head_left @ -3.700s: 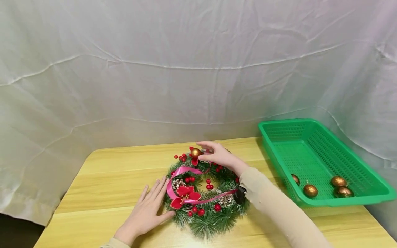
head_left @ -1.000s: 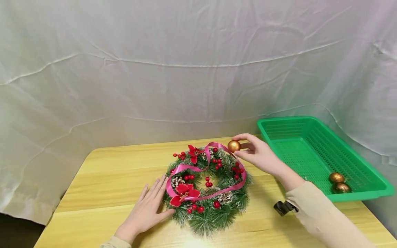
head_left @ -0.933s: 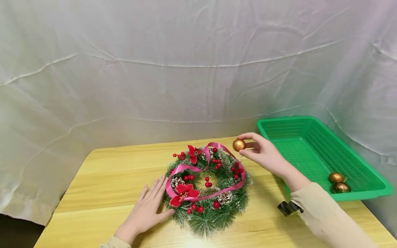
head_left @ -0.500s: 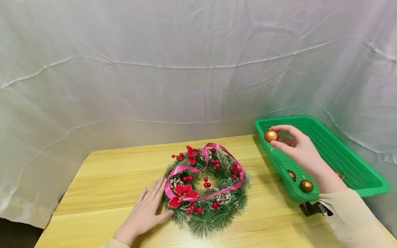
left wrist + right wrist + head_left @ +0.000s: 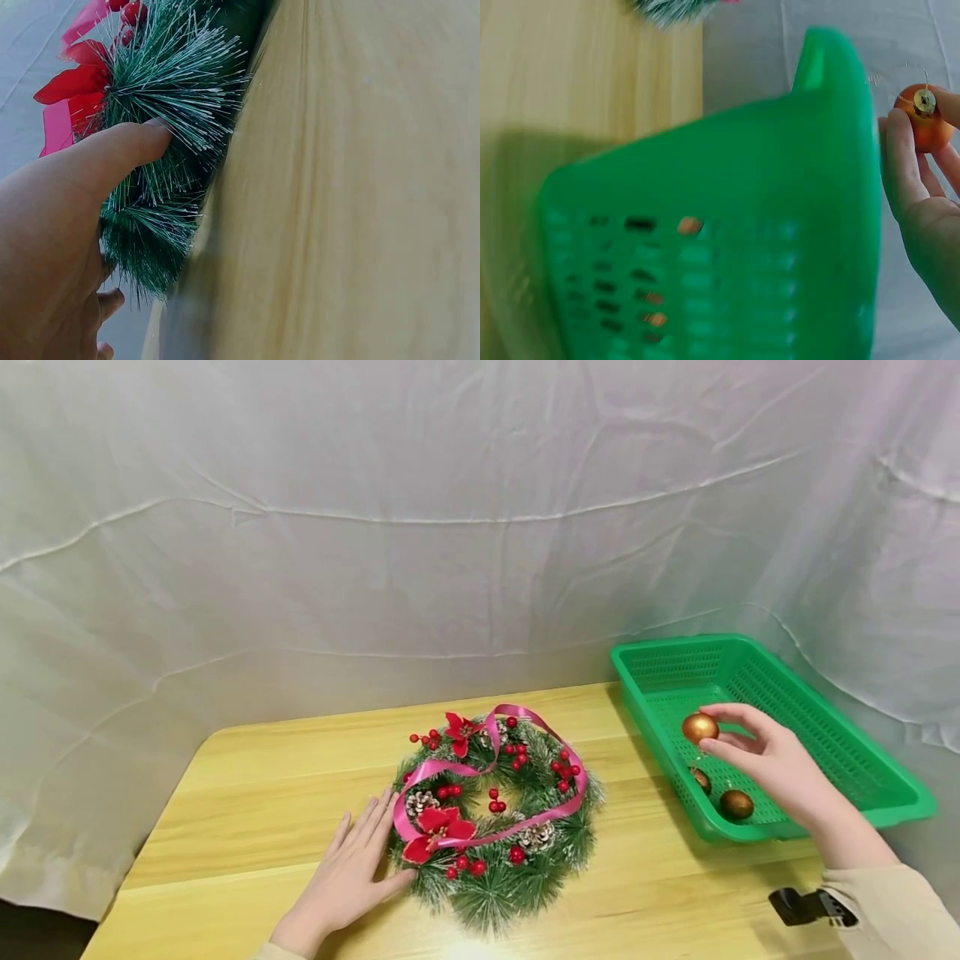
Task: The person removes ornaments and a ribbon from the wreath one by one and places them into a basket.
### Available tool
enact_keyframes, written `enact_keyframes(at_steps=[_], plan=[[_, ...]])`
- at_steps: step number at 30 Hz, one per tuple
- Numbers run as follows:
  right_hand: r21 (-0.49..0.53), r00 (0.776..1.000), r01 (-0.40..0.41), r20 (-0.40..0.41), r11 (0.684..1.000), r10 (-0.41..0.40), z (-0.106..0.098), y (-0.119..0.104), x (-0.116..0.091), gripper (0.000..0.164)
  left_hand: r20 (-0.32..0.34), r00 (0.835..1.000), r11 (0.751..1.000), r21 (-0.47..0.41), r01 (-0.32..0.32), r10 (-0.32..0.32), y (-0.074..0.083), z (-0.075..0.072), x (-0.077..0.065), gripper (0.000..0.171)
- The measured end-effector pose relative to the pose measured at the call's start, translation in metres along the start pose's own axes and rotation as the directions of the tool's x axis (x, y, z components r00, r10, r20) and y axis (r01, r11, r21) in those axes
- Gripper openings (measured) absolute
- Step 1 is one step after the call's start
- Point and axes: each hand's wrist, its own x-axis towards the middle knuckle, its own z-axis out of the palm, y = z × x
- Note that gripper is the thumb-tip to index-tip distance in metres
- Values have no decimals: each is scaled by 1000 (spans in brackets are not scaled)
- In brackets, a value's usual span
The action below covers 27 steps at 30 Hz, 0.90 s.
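A Christmas wreath (image 5: 491, 897) lies on the table, decked with red poinsettias, red berries, pine cones and a loose pink ribbon (image 5: 564, 810). My left hand (image 5: 352, 872) rests against its left edge with straight fingers; in the left wrist view the thumb (image 5: 127, 150) touches the green needles. My right hand (image 5: 787, 772) pinches a gold bauble (image 5: 700, 727) between thumb and fingertips above the basket. The right wrist view shows this bauble's (image 5: 932, 136) gold cap and a thin thread loop.
The green perforated basket (image 5: 653, 727) stands at the table's right, partly covered by my right hand and forearm. Two baubles show inside it, one bauble (image 5: 737, 804) near the front and another bauble (image 5: 701, 779) by the left wall. Grey cloth (image 5: 420, 585) hangs behind the table.
My right hand has carried the bauble from above the wreath's top rightwards, then down over the basket. The left hand has stayed on the wreath's edge.
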Motion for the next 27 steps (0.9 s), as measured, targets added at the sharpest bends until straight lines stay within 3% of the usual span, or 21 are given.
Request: enact_keyframes(at_steps=[8,21,27], plan=[[-26,998,-62,15,998,63,-16,26,-5,47,21,1000,1000,-7,15,-15,0,-2,-1,97],[-68,998,-36,50,997,39,-46,62,-8,45,-9,1000,1000,-15,3,-3,2,-1,-1,96],[-146,988,-106,95,984,121,-55,68,-8,55,-17,1000,1000,-12,0,0,1,-1,-1,96]])
